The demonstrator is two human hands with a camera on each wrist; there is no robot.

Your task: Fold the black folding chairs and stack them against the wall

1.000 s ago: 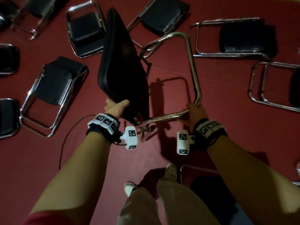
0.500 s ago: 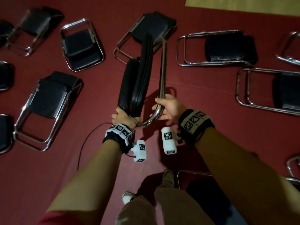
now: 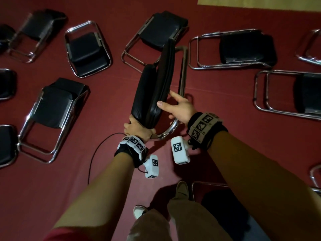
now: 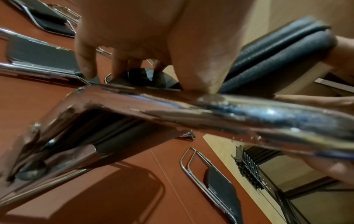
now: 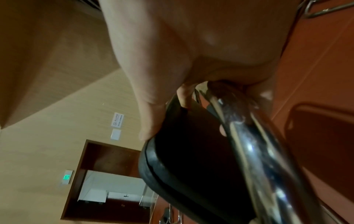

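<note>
Two hands on folded chair [image 3: 156, 87]: left grip [image 3: 137, 128] clasping pad end, right grip [image 3: 180, 108] loose, fingers straight.

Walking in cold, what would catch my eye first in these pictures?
Probably the black folding chair held nearly shut in the middle of the head view, the left hand gripping its padded end and the right hand spread between cushion and chrome frame. Around it, many more folded chairs lie scattered flat on the dark red floor.

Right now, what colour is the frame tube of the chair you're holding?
Shiny chrome silver on the frame tube, next to the black seat pad; the head view shows it best.
</note>
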